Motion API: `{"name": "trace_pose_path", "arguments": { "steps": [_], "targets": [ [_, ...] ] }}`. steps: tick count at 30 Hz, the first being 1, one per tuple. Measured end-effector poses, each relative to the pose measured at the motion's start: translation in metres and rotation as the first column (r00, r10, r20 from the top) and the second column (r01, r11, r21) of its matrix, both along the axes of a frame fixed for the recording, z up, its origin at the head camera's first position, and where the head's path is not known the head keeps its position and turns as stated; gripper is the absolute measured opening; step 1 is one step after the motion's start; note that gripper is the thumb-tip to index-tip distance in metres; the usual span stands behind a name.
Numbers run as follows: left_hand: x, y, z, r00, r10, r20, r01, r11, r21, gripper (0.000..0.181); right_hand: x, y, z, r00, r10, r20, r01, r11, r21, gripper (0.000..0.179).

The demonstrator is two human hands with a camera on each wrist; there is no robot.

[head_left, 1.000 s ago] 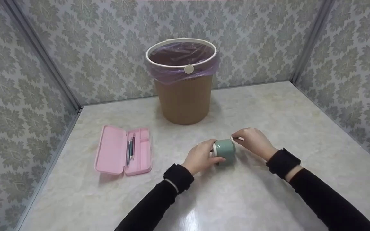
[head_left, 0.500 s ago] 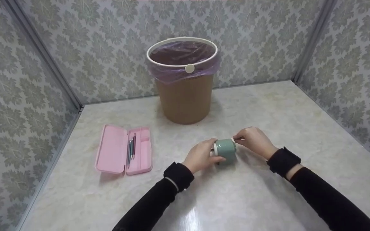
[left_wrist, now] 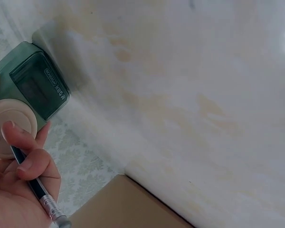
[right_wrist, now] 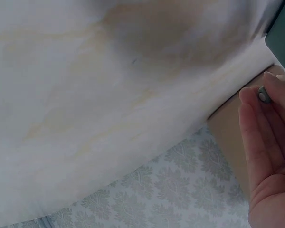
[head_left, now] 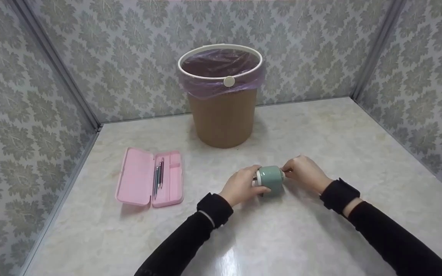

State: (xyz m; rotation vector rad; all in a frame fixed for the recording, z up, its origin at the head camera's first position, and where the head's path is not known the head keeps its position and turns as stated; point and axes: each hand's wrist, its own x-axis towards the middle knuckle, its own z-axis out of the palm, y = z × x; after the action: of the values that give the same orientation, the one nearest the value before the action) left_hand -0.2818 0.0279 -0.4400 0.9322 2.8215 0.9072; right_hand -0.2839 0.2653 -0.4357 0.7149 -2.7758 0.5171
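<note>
A green pencil sharpener (head_left: 271, 177) lies on the table near its middle, its cream round face towards my left hand (head_left: 240, 186). That hand grips the sharpener's body. In the left wrist view, a dark pencil (left_wrist: 35, 185) with a silver ferrule runs between its fingers, its front end against the round face (left_wrist: 12, 126). The sharpener also has a dark see-through drawer (left_wrist: 40, 85). My right hand (head_left: 304, 172) is at the opposite end, pinching the small crank knob (right_wrist: 263, 95) between thumb and fingers. The crank's arm is mostly hidden.
At the left, an open pink pencil case (head_left: 173, 184) holds several pencils (head_left: 158, 176). Behind the hands stands a brown bin (head_left: 225, 119) with a cream rim and a purple liner. Patterned panels (head_left: 140, 76) enclose the table (head_left: 305, 237) on the sides and back.
My right hand has moved slightly down and the crank knob with it, turning the crank. My left hand stays on the sharpener. The whole head view has shifted a little.
</note>
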Motion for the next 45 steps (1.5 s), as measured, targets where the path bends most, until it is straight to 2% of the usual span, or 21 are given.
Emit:
{"name": "trace_pose_path", "arguments": {
  "steps": [9,17,26,45],
  "targets": [
    [0.0,0.001,-0.001,1.0,0.011,0.004,-0.011,1.0,0.002,0.061,0.005,0.004,-0.011,0.999,0.034,-0.004,-0.034,0.999,0.008,0.011],
    [0.001,0.001,-0.001,1.0,0.015,0.004,-0.015,1.0,0.013,0.057,0.016,0.007,-0.016,0.998,0.024,0.06,-0.022,0.999,-0.037,0.015],
    [0.001,0.002,0.0,1.0,0.01,-0.01,-0.01,1.0,0.001,0.06,0.022,0.008,-0.019,0.999,0.042,0.006,-0.042,0.999,-0.035,0.014],
    [0.003,0.002,0.001,0.999,0.023,-0.03,-0.023,1.0,-0.003,0.057,0.029,0.011,-0.021,0.996,0.095,-0.004,-0.095,0.994,-0.056,0.015]
  ]
}}
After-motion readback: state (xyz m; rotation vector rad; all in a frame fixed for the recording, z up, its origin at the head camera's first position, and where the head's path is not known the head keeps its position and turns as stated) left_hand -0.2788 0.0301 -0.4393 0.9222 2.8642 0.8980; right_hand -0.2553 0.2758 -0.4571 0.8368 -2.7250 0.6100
